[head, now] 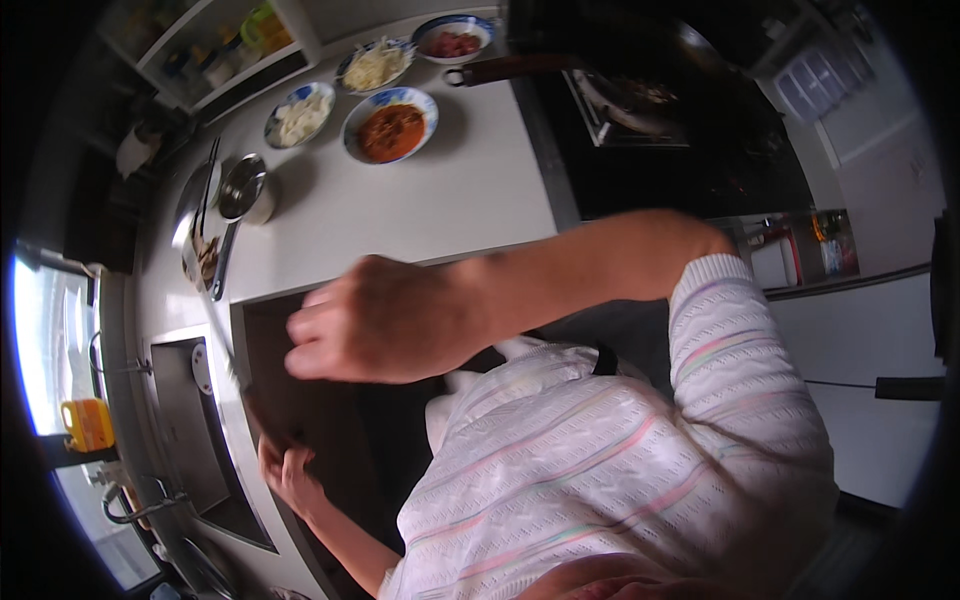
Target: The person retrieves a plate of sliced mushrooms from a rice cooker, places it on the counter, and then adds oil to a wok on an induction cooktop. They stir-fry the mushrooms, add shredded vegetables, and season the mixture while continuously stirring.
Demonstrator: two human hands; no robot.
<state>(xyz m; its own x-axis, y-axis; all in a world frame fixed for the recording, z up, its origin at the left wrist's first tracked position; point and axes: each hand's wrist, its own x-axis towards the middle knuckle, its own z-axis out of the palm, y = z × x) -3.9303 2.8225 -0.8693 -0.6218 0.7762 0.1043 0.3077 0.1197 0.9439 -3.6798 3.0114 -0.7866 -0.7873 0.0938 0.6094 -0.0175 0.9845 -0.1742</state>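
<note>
My left hand (292, 472) grips the brown handle of a long metal utensil (225, 345), likely a spatula. The utensil slants up over the counter edge, its far end by some brown food pieces (210, 255). Motion blurs my right hand (397, 319), which reaches across in front of my body with the fingers curled under. Whether anything is inside those fingers is hidden. Close to the utensil's tip lie a metal saucepan or ladle (244, 187) with a black handle and a pair of dark chopsticks (206, 191).
Several blue-and-white bowls hold red sauce (394, 133), white pieces (300, 120), pale shreds (375, 66) and raw-looking meat (454, 45). A wok with a dark handle (517, 69) sits over the black stove (622, 176). The sink (202, 427) lies at left, near an orange jug (88, 425).
</note>
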